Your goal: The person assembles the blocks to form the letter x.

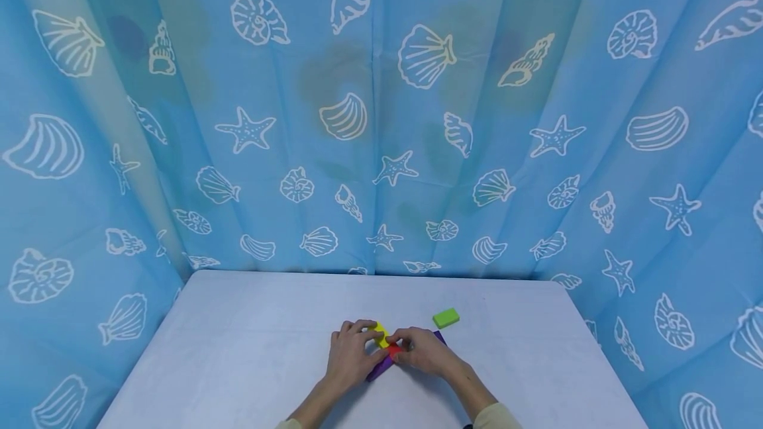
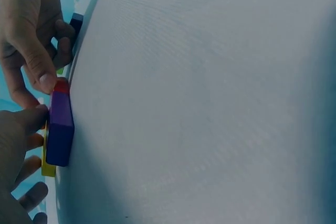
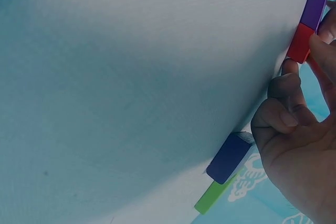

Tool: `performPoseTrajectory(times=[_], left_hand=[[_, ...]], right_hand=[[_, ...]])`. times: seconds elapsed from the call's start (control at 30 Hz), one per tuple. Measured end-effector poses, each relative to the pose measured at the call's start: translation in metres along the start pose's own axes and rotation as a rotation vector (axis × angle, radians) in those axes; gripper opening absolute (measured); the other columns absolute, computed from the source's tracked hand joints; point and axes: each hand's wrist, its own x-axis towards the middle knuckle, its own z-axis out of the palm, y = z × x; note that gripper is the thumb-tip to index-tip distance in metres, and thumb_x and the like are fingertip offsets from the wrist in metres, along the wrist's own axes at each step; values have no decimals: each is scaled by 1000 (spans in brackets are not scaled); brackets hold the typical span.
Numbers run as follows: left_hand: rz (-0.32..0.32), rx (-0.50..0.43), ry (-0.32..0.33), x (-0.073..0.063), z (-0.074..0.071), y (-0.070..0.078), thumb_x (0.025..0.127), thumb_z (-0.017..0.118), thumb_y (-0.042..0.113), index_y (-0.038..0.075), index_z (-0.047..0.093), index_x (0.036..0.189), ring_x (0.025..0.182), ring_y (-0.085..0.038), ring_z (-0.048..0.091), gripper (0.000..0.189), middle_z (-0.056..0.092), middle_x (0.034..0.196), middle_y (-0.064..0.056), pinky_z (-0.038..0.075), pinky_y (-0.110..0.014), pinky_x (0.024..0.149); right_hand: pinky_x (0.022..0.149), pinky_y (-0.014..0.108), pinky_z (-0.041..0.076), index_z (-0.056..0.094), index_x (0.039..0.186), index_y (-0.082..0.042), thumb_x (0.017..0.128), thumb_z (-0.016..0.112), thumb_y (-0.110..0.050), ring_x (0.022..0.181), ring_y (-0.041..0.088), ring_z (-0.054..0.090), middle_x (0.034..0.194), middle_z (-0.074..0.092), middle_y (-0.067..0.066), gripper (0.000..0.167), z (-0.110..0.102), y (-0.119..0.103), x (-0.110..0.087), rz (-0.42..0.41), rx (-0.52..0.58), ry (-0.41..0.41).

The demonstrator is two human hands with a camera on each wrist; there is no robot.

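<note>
A yellow block (image 1: 381, 334), a red block (image 1: 394, 350) and a purple block (image 1: 379, 367) sit against one another on the table. My left hand (image 1: 352, 353) is on their left side, its fingers around the yellow block and the thumb near the purple block's edge. From the right, my right hand (image 1: 424, 351) pinches the red block between thumb and index finger; its other fingers are curled. In the left wrist view the purple block (image 2: 61, 129) lies in front of the yellow block (image 2: 48, 169), and the red block (image 2: 61, 86) meets its far end.
Behind my right hand a second dark purple block (image 1: 440, 337) is partly hidden. Farther back lies a light green block (image 1: 446, 318). The white table (image 1: 250, 336) ends at a blue curtain (image 1: 375, 151) with white shell prints on the back and sides.
</note>
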Motion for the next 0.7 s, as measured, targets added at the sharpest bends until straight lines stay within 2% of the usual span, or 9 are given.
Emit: performPoseTrajectory(times=[0.4,0.7], left_hand=[[-29,10,18,2,-1,4,78,82,51,25,80,101,107,-23,56,35,69,120,4,41,-41,80],[-19,11,25,1,-2,4,78,82,52,26,80,99,106,-23,56,34,69,119,5,41,-42,80]], right_hand=[[82,42,47,71,119,-21,89,76,-21,87,15,56,94,63,-7,30,-2,0,-1,-28,-8,-2],[80,39,47,71,119,-20,89,76,-21,86,14,56,93,63,-8,30,-2,0,-2,-47,-36,0]])
